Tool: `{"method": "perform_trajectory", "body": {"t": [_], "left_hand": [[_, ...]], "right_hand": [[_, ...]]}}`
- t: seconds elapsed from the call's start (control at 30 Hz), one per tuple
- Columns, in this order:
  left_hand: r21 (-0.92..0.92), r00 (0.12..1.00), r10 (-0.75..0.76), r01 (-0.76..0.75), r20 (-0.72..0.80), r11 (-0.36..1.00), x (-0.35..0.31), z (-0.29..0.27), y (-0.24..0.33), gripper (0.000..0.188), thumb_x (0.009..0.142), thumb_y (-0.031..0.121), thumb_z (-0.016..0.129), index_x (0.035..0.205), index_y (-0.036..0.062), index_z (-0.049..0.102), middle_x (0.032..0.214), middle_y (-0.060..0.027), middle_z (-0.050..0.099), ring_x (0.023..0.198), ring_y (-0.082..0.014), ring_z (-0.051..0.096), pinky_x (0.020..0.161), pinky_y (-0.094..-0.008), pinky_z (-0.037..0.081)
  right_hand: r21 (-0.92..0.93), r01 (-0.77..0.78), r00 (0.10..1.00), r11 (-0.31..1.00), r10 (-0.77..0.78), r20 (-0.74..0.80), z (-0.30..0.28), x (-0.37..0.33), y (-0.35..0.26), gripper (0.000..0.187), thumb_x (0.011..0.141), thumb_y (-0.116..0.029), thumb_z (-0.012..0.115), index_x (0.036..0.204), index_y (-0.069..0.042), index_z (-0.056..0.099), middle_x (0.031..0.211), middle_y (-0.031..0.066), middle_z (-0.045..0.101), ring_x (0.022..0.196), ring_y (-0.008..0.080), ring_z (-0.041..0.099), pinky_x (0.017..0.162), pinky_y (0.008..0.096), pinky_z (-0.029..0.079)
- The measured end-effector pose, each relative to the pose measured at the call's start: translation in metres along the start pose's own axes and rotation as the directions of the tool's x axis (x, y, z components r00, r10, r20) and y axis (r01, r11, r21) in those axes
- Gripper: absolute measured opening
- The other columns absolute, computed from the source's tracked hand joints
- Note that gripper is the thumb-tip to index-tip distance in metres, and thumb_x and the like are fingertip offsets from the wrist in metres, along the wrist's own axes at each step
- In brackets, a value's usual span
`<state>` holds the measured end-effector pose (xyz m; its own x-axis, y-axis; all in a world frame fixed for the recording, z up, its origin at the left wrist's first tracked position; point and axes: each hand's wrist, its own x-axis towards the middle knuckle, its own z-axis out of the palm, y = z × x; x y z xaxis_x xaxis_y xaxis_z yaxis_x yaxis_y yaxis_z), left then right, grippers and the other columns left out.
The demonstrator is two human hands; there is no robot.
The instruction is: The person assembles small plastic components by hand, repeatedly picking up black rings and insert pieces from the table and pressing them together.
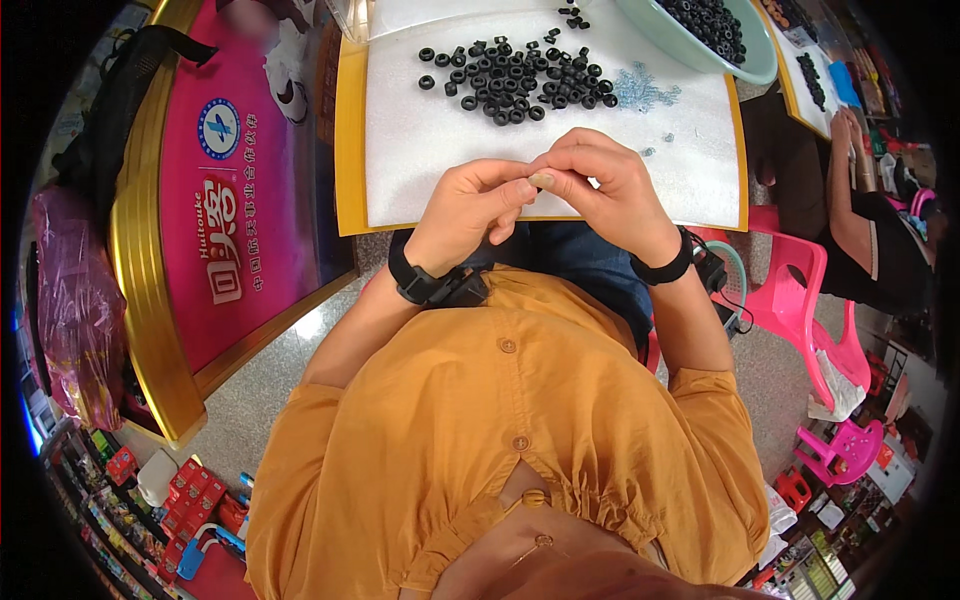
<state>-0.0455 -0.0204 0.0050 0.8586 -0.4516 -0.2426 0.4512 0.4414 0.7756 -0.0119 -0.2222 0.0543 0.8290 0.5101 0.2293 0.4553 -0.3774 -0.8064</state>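
Note:
My left hand (472, 208) and my right hand (608, 192) meet fingertip to fingertip over the near edge of the white-topped table. Both are closed in a pinch. A dark speck shows between the fingertips; the fingers hide most of whatever is held there. Beyond them lies a loose pile of small black rings (497, 84) on the white foam sheet (410, 165). Right of that pile is a heap of tiny clear-bluish pieces (640, 90), with a few strays (649, 152) nearer my right hand.
At the far right a pale green bowl (762, 62) holds many black rings. A clear container (352, 18) stands at the far left corner. Left is a pink-topped table with a gold edge (150, 290). Pink plastic chairs (795, 300) and another person (850, 200) are to the right.

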Motion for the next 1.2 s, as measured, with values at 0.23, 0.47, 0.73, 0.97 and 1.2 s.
{"method": "perform_trajectory", "body": {"t": [0.23,0.47,0.73,0.97,1.2], "left_hand": [[-0.237,1.000,0.016,-0.015,0.003,0.971,-0.001,-0.003,0.005,0.024,0.099,0.016,0.061,0.113,-0.0037,0.064,0.084,-0.0023,0.062,0.060,-0.0039,0.049,0.047,-0.0176,0.040],[0.053,0.990,0.082,-0.076,-0.113,0.996,0.006,-0.006,0.003,0.023,0.098,0.014,0.062,0.116,-0.0012,0.063,0.094,-0.0064,0.066,0.055,-0.0045,0.049,0.046,-0.0183,0.039],[0.176,0.978,0.152,-0.127,-0.142,0.976,0.006,-0.005,0.003,0.027,0.095,0.014,0.066,0.117,-0.0004,0.064,0.085,-0.0027,0.064,0.054,-0.0053,0.050,0.048,-0.0193,0.039],[0.232,0.959,0.224,-0.181,-0.174,0.956,0.004,-0.007,0.011,0.026,0.092,0.013,0.070,0.114,0.0002,0.067,0.086,0.0002,0.061,0.056,-0.0055,0.052,0.049,-0.0199,0.041],[0.326,0.937,0.303,-0.235,-0.174,0.916,-0.002,-0.003,0.014,0.027,0.085,0.009,0.076,0.111,0.0021,0.069,0.086,0.0009,0.060,0.057,-0.0054,0.053,0.048,-0.0197,0.042]], "right_hand": [[-0.003,0.087,0.996,0.996,-0.087,-0.016,0.009,0.000,0.004,0.023,0.087,-0.011,0.072,0.110,-0.011,0.074,0.089,0.0047,0.062,0.073,0.0165,0.059,0.062,0.0264,0.047],[-0.141,-0.011,1.000,0.990,0.011,-0.001,-0.010,0.032,0.036,0.018,0.087,-0.012,0.070,0.103,-0.011,0.074,0.084,0.0073,0.063,0.075,0.0233,0.062,0.066,0.0329,0.050],[-0.628,-0.048,0.999,0.777,0.038,-0.029,-0.006,0.063,0.060,0.016,0.087,-0.017,0.062,0.096,-0.011,0.074,0.094,0.0062,0.065,0.087,0.0292,0.065,0.075,0.0409,0.054],[-0.147,-0.235,0.972,0.961,0.233,-0.035,-0.014,0.049,0.023,0.015,0.088,-0.012,0.067,0.101,-0.006,0.070,0.089,0.0071,0.069,0.075,0.0194,0.065,0.069,0.0318,0.053],[0.527,-0.364,0.921,0.768,0.380,0.084,0.000,0.014,-0.011,0.018,0.090,-0.010,0.071,0.106,-0.001,0.070,0.089,-0.0003,0.068,0.077,0.0054,0.059,0.066,0.0209,0.047]]}}
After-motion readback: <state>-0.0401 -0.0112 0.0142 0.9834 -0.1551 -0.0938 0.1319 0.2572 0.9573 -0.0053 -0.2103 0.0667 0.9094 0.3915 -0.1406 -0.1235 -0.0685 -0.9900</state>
